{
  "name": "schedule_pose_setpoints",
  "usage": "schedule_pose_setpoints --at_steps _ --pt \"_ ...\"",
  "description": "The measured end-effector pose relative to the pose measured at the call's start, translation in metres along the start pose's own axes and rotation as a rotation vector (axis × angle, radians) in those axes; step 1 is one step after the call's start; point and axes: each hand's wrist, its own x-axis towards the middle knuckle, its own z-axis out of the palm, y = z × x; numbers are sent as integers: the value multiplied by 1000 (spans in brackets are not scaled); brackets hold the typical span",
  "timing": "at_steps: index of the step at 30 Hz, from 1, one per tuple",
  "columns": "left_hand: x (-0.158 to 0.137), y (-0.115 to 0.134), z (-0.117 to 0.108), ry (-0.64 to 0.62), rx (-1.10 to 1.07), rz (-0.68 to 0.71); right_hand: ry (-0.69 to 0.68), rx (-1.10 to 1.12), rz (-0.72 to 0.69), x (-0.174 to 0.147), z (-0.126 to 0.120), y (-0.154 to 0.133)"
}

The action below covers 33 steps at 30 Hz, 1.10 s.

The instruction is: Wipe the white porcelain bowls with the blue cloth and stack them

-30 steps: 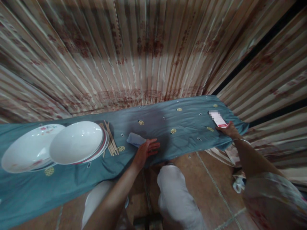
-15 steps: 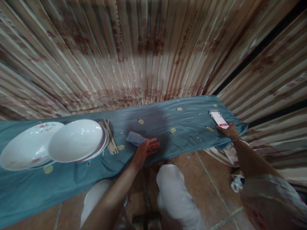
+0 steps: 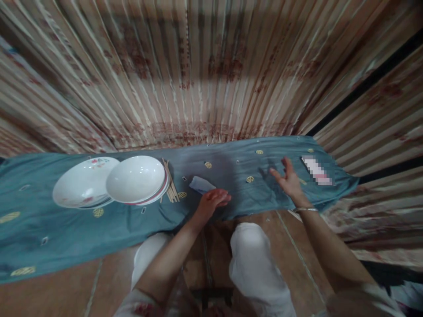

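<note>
I see blue-green tablecloth (image 3: pixel 128 233) spread over table. On it: two dish stacks (image 3: pixel 135 178) at left, chopsticks (image 3: pixel 172 187) just right, pale folded cloth (image 3: pixel 199 184) mid-table, pixelated phone (image 3: pixel 316 170) at right.

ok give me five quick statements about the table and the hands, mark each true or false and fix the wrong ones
1. The left hand is nearer the pale cloth than the right hand is. True.
2. The chopsticks lie to the right of the stacked bowls. True.
3. The right hand holds the phone. False: it is open, and the phone lies to its right.
4. A bracelet circles the right wrist. True.
5. The tablecloth is plain red. False: it is blue-green with yellow motifs.
</note>
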Motion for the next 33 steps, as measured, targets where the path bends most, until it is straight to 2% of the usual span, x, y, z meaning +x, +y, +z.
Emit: schedule_pose_setpoints --at_steps 3,6,10,15,23,25,28,31,33 --pt "-1 0 -7 19 -8 41 -93 195 -84 -13 45 -55" --pt "-4 3 -15 55 -17 69 -192 295 -169 -19 86 -105" --pt "-12 8 -30 112 -25 105 -294 354 -310 -26 125 -152" --pt "-22 14 -50 141 -34 153 -334 411 -361 -48 150 -177" --pt "-30 16 -65 169 -59 242 -457 492 -309 -67 160 -205" --pt "-35 17 -69 185 61 342 -481 535 -317 -67 163 -218" --pt "-49 24 -74 245 410 579 -503 620 -291 -66 169 -238" --pt "-72 39 -80 294 774 801 -517 744 -222 -66 176 -253" --pt "-88 51 -84 348 943 921 -524 797 -192 -68 179 -258"
